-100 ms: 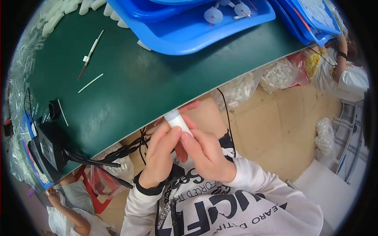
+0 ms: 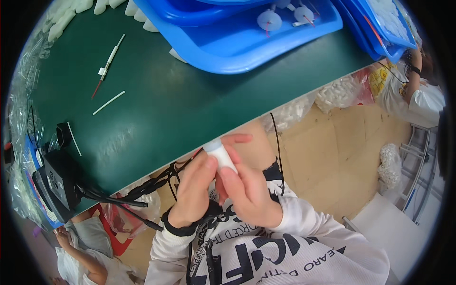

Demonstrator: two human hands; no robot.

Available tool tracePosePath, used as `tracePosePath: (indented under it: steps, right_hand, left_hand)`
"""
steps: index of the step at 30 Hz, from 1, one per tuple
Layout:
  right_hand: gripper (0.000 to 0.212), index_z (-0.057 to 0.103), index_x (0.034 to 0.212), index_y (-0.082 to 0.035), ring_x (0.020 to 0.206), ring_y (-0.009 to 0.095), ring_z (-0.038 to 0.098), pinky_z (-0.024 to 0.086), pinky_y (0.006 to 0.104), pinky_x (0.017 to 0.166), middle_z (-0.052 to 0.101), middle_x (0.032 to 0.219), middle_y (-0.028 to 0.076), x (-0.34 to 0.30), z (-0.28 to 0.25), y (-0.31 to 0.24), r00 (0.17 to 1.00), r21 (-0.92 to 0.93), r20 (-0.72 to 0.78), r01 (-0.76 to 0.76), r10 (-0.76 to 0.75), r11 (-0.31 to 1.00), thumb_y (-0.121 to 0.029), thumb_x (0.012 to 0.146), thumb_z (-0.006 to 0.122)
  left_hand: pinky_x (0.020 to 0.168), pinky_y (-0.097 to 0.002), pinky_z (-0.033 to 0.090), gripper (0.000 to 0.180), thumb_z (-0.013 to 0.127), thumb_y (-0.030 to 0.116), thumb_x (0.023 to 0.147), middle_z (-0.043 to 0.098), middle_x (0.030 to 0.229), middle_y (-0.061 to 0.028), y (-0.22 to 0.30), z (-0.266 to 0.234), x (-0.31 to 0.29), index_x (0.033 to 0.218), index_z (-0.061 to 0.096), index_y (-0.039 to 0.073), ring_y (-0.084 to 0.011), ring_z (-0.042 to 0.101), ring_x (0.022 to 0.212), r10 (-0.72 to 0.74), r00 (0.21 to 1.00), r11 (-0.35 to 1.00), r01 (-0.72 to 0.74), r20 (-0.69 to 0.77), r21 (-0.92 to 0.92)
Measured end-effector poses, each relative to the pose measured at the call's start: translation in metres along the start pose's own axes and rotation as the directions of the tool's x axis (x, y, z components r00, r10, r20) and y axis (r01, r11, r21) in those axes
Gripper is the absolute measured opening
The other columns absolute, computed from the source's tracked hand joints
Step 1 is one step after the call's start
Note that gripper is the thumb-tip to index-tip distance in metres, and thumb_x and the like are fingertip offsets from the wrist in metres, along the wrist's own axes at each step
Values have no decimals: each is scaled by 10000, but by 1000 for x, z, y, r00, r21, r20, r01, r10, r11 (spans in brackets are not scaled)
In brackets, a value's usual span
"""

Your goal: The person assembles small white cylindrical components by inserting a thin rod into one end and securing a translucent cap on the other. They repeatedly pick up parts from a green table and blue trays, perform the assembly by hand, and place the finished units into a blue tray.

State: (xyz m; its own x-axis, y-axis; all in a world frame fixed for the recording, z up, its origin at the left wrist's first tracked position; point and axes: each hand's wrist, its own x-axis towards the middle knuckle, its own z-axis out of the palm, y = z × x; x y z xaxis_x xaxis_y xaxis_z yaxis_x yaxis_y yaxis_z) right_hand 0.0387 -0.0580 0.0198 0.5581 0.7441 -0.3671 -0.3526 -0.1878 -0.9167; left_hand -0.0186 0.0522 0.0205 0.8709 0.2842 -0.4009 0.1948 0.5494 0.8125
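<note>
A short white plastic cylinder (image 2: 224,159) with a translucent bluish end is held between my two hands, just off the near edge of the table. My left hand (image 2: 194,187) grips it from the left, its thumb against the side. From the right, my right hand (image 2: 251,192) closes around it with the thumb on the lower end, while one finger stretches out past the far end. Some of the fingers are hidden behind the cylinder.
On the green table (image 2: 147,109) lie a thin white stick (image 2: 109,103) and a white rod with a red tip (image 2: 109,62). A blue tray (image 2: 228,54) holds round translucent pieces. Black cables (image 2: 137,192) hang at the table's left edge. Other people sit at both sides.
The cylinder has tilted a little, and my right thumb sits lower along it. One right finger reaches further out. The tray appears slightly shifted right and down in the view.
</note>
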Motion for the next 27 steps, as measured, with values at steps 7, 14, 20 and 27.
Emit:
tracePosePath:
  steps: [7, 14, 20, 27]
  right_hand:
    - [320, 443, 1147, 84, 543, 224, 597, 457, 304, 512, 568, 643, 126, -1, 16, 5, 980, -147, -73, 174, -186, 974, -120, 900, 452]
    - [292, 475, 1092, 79, 589, 305, 599, 466, 341, 521, 575, 710, 181, 3, 7, -7, 987, -248, -14, 149, -157, 957, -125, 882, 475]
    - [311, 477, 1029, 109, 585, 327, 599, 481, 355, 527, 579, 681, 186, 15, -25, -16, 953, -415, 150, 303, -264, 858, -129, 846, 559]
    - [284, 501, 945, 105, 552, 311, 593, 485, 357, 501, 579, 648, 165, 18, -36, -27, 928, -583, 271, 371, -257, 723, -140, 829, 586]
  left_hand:
    - [979, -397, 305, 527, 233, 325, 921, 541, 1082, -228, 8, 1, 5, 1059, 490, -114, -324, 443, 1123, 50, 997, 985, -59, 57, 164]
    - [823, -377, 411, 308, 297, 163, 891, 525, 1008, -266, 1, 0, 9, 954, 469, -84, -286, 521, 919, 173, 982, 983, -177, 75, 51]
    - [964, -518, 282, 423, 282, 387, 921, 528, 960, -208, -17, 10, 15, 844, 481, 22, -380, 437, 1091, 186, 982, 973, -180, 29, -141]
    - [894, -472, 337, 348, 290, 304, 864, 500, 1002, -229, -39, 12, 27, 906, 474, 11, -320, 457, 985, 400, 913, 893, -370, 76, -257]
